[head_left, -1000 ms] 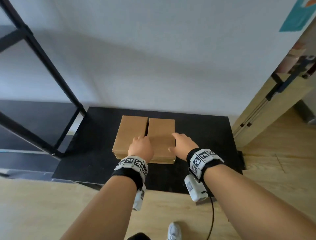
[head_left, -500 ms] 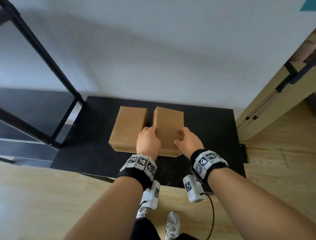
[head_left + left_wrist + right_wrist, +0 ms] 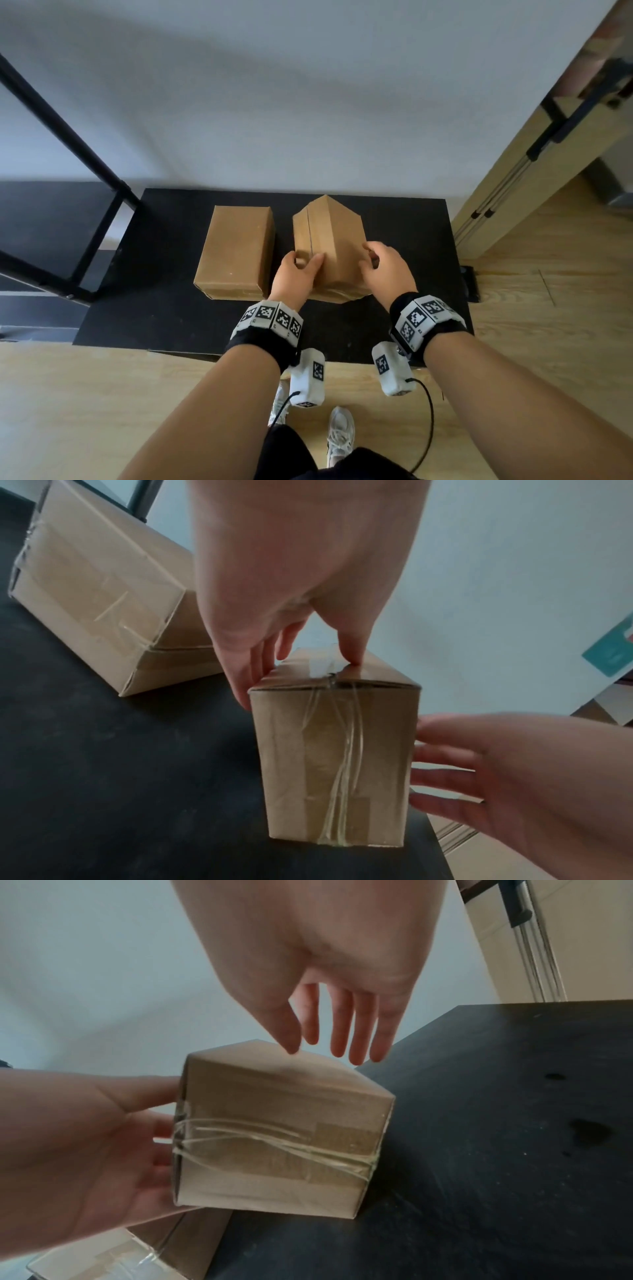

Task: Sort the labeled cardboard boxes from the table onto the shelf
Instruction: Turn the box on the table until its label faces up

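The black table [image 3: 144, 308] fills the middle of your head view, set against the white wall, with the black shelf frame [image 3: 78, 144] standing off its left end. Two cardboard boxes sit on the tabletop. The left box [image 3: 236, 250] lies flat, just beside the other but with a gap between them, and neither hand touches it. The right box [image 3: 329, 246] is tipped up onto one edge, its taped seam (a dark line down the face) turned toward your left side; no label shows on either box from these angles.

Your left hand [image 3: 296, 274] is on that tilted box: the thumb presses on the taped face while the fingers [image 3: 250, 680] reach down its far side, so the hand wraps the near corner in a loose clasp. Your right hand [image 3: 383, 270] is at the opposite side with its fingers [image 3: 356, 1031] spread and nearly straight. In the right wrist view the thumb tip just meets the box's upper face and the other fingertips hang past its edge, not curled round anything. Clear tape [image 3: 274, 1148] crosses the near end of the box.
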The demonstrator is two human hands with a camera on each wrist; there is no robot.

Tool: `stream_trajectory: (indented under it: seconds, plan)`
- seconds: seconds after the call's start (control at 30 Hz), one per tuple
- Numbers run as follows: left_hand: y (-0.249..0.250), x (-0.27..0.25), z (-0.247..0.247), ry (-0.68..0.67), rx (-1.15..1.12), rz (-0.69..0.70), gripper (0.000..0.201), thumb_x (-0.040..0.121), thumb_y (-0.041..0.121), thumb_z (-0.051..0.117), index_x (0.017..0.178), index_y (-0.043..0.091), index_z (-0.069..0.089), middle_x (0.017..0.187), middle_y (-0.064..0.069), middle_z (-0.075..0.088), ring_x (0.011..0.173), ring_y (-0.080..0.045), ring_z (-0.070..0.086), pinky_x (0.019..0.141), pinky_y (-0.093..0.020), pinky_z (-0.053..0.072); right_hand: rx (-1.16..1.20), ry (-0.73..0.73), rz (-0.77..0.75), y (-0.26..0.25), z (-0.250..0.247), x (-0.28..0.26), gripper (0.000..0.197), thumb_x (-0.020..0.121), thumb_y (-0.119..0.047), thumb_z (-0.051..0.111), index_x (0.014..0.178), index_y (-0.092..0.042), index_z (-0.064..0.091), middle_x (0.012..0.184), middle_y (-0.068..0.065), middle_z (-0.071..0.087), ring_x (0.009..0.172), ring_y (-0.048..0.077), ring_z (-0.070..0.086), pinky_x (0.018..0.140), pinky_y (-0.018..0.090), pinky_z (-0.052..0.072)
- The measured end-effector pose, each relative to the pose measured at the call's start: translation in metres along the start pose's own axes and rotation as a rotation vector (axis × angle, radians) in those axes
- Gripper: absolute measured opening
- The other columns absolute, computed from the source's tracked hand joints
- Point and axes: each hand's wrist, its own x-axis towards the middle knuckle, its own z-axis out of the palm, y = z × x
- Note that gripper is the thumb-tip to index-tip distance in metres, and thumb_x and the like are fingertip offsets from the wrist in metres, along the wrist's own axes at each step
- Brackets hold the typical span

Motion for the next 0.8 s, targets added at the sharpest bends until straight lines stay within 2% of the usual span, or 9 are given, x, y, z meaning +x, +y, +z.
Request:
stream_trajectory:
  seconds: [0.03, 0.1, 0.17, 0.23, 0.33, 0.43, 0.57, 0.7, 0.8]
  plan:
    - [-0.001, -0.001, 0.002, 0.003, -0.013, 0.008, 0.074, 0.097, 0.045, 0.058, 0.157, 0.013, 0.028, 0.151, -0.006, 0.048, 0.133, -0.025, 0.051, 0.092, -0.029, 0.042, 0.058, 0.000, 0.007, -0.002, 0.000, -0.003, 0.044, 0.098, -0.034, 0.053, 0.139, -0.018, 0.051, 0.130, 0.005, 0.057, 0.113, 0.019, 0.058, 0.089, 0.028, 0.046]
    - [-0.003, -0.002, 0.005, 0.016, -0.043, 0.025, 0.072, 0.097, 0.041, 0.061, 0.156, 0.013, 0.032, 0.150, -0.007, 0.049, 0.133, -0.025, 0.052, 0.096, -0.031, 0.045, 0.167, 0.004, 0.028, -0.007, 0.001, -0.008, 0.051, 0.096, -0.049, 0.050, 0.138, -0.019, 0.052, 0.127, 0.001, 0.057, 0.112, 0.016, 0.057, 0.094, 0.034, 0.049]
    - [-0.004, -0.005, 0.006, 0.039, -0.067, 0.039, 0.070, 0.096, 0.035, 0.063, 0.155, 0.013, 0.033, 0.151, -0.007, 0.049, 0.134, -0.025, 0.051, 0.102, -0.034, 0.045, 0.193, 0.015, 0.009, -0.009, 0.004, -0.013, 0.053, 0.094, -0.052, 0.051, 0.136, -0.019, 0.054, 0.124, 0.000, 0.059, 0.111, 0.017, 0.058, 0.096, 0.037, 0.050]
    - [-0.005, -0.008, 0.005, 0.091, -0.066, 0.064, 0.065, 0.097, 0.029, 0.062, 0.154, 0.013, 0.036, 0.149, -0.007, 0.051, 0.134, -0.025, 0.052, 0.106, -0.035, 0.045, 0.185, 0.014, -0.026, -0.010, 0.009, -0.018, 0.047, 0.095, -0.044, 0.054, 0.135, -0.018, 0.055, 0.123, 0.002, 0.062, 0.111, 0.018, 0.060, 0.095, 0.037, 0.051]
    - [-0.009, -0.015, 0.000, 0.182, -0.035, 0.107, 0.054, 0.099, 0.021, 0.059, 0.150, 0.014, 0.044, 0.142, -0.005, 0.059, 0.128, -0.023, 0.057, 0.104, -0.037, 0.049, 0.196, -0.017, -0.009, -0.012, 0.015, -0.023, 0.043, 0.098, -0.032, 0.053, 0.139, -0.017, 0.053, 0.126, 0.003, 0.063, 0.113, 0.018, 0.061, 0.094, 0.033, 0.051]
    - [-0.015, -0.018, -0.005, 0.236, -0.060, 0.110, 0.044, 0.102, 0.015, 0.053, 0.145, 0.015, 0.052, 0.140, -0.004, 0.061, 0.127, -0.023, 0.058, 0.105, -0.039, 0.049, 0.181, -0.059, 0.017, -0.012, 0.020, -0.026, 0.045, 0.099, -0.030, 0.053, 0.142, -0.017, 0.050, 0.130, 0.003, 0.062, 0.116, 0.018, 0.060, 0.094, 0.030, 0.048]
    - [-0.023, -0.020, -0.007, 0.234, -0.071, 0.133, 0.043, 0.104, 0.007, 0.040, 0.143, 0.018, 0.056, 0.137, -0.004, 0.062, 0.125, -0.023, 0.058, 0.101, -0.033, 0.050, 0.169, -0.104, 0.024, -0.009, 0.023, -0.028, 0.046, 0.100, -0.030, 0.051, 0.145, -0.018, 0.045, 0.128, 0.004, 0.061, 0.113, 0.017, 0.059, 0.088, 0.026, 0.046]
    - [-0.024, -0.022, 0.000, 0.184, -0.074, 0.180, 0.044, 0.103, 0.005, 0.041, 0.137, 0.022, 0.061, 0.124, -0.004, 0.067, 0.115, -0.022, 0.063, 0.096, -0.037, 0.055, 0.171, -0.005, -0.001, -0.001, 0.017, -0.028, 0.046, 0.099, -0.019, 0.054, 0.144, -0.021, 0.044, 0.130, 0.004, 0.057, 0.117, 0.019, 0.058, 0.090, 0.028, 0.046]
    - [-0.020, -0.022, 0.010, 0.156, -0.081, 0.169, 0.040, 0.101, 0.009, 0.050, 0.137, 0.022, 0.060, 0.124, -0.002, 0.064, 0.108, -0.017, 0.061, 0.083, -0.028, 0.054, 0.145, 0.089, -0.023, 0.009, 0.009, -0.026, 0.048, 0.095, -0.008, 0.055, 0.141, -0.022, 0.049, 0.130, 0.005, 0.055, 0.115, 0.019, 0.058, 0.090, 0.026, 0.045]
